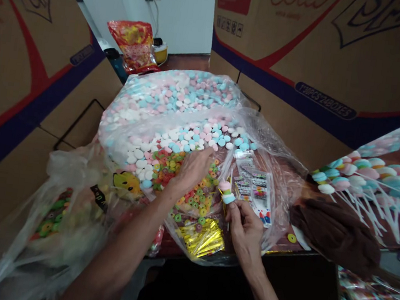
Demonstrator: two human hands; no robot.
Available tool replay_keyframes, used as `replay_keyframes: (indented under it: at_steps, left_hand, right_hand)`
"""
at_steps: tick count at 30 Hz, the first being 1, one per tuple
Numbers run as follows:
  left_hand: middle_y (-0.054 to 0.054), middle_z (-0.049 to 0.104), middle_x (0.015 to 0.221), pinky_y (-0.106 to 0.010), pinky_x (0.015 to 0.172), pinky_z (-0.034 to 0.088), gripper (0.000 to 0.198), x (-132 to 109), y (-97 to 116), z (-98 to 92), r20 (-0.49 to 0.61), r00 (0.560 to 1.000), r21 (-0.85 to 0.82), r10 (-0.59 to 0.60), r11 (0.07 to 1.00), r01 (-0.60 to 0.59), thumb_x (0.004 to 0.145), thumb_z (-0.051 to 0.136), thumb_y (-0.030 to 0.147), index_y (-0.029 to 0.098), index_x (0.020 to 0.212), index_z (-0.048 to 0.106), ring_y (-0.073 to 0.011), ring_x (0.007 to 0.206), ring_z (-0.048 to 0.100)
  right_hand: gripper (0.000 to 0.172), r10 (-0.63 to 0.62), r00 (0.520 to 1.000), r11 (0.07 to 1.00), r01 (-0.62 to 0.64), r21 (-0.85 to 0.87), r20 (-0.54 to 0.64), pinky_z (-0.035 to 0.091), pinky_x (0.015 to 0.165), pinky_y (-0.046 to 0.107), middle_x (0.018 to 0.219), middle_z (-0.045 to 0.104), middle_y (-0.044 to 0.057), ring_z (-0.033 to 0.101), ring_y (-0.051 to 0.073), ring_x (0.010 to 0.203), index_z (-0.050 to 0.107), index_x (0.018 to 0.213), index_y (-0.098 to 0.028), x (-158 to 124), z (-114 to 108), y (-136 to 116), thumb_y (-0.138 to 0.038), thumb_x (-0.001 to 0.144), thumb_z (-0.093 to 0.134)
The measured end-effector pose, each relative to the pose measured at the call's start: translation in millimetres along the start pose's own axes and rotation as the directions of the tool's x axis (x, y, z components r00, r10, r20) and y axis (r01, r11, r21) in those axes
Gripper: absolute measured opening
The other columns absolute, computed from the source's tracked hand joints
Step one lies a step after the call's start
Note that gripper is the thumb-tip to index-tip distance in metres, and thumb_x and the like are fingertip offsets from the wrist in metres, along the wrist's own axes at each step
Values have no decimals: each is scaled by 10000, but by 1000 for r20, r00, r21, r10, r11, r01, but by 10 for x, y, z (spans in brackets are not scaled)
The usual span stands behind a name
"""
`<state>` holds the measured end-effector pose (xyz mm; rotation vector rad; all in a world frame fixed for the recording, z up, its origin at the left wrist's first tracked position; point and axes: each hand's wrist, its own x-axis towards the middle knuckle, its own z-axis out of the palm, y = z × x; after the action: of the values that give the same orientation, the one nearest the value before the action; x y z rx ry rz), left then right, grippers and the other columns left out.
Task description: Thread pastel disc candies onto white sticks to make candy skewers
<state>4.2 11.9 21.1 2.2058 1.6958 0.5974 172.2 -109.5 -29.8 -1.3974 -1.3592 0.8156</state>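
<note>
My right hand (247,227) pinches a candy skewer (228,198) at the front of the table, with pink and blue-white marshmallow pieces and a green ring stacked on it. Its stick is mostly hidden. My left hand (193,170) reaches over a heap of ring gummies (199,196) in red, orange, yellow and green. The left fingers are bunched, their tips close to a pink marshmallow (215,147); whatever they hold is hidden. Beyond lies a large clear bag of pink, white and blue marshmallows (181,91). Gold twist ties (203,239) lie before my hands.
Printed packets (254,184) lie right of the gummies. Finished marshmallow skewers (369,177) are piled at right, behind a brown cloth (336,234). Cardboard boxes (285,87) flank the table. A red snack bag (132,45) stands behind; a plastic bag (65,221) sits left.
</note>
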Motion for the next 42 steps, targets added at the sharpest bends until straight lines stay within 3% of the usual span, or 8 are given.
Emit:
replay_keyframes:
  at_steps: [3,7,10,14,21,29,42]
  left_hand:
    - [9,590,681,-280,627,419,104,-10,-15,-1,-82,989,-284,-125,954,97,856,508,169,206,883,602,-169,626,600]
    - [27,587,701,-230,507,408,67,-100,24,83,9,974,-732,-224,662,159,840,538,239,193,798,562,-122,510,612]
    - [24,613,681,-222,516,448,87,-203,122,149,85,960,-844,-267,493,212,793,606,263,182,776,582,-131,532,644]
    - [19,646,703,-221,557,484,130,-295,228,174,104,941,-898,-323,377,228,753,663,290,174,777,607,-142,598,681]
    - [25,646,713,-211,562,473,131,-344,218,193,40,935,-921,-353,350,171,750,666,288,175,788,613,-131,595,676]
    - [-3,685,775,-218,664,490,112,-385,208,322,7,955,-901,-297,412,135,759,663,233,167,849,669,-133,725,657]
    - [-10,702,780,-235,680,523,179,-426,263,274,148,910,-949,-388,205,241,726,723,262,163,858,653,-137,711,679]
  right_hand:
    - [280,9,1000,1000,-9,3,9,375,539,220,568,487,-52,462,104,522,534,695,-200,4,-1,-2,-326,943,501]
    - [268,3,1000,1000,-3,2,7,378,548,222,575,497,-48,466,105,529,545,699,-196,10,1,-18,-316,935,507]
    - [275,2,1000,1000,-3,16,9,379,555,223,574,495,-47,466,107,537,542,685,-197,10,5,-21,-313,933,512]
    - [278,-4,1000,1000,4,18,11,372,557,224,584,495,-46,457,106,542,541,688,-197,-1,3,-6,-316,938,514]
    - [266,-14,1000,1000,14,13,18,375,544,223,583,505,-43,463,109,537,554,703,-197,-4,6,-3,-321,935,518]
    - [254,-27,999,1000,27,4,23,363,518,221,563,498,-48,452,106,516,557,705,-199,6,20,-22,-311,928,514]
    - [272,-19,999,1000,20,-4,40,378,549,229,576,492,-47,461,111,538,556,712,-198,0,21,13,-325,949,515]
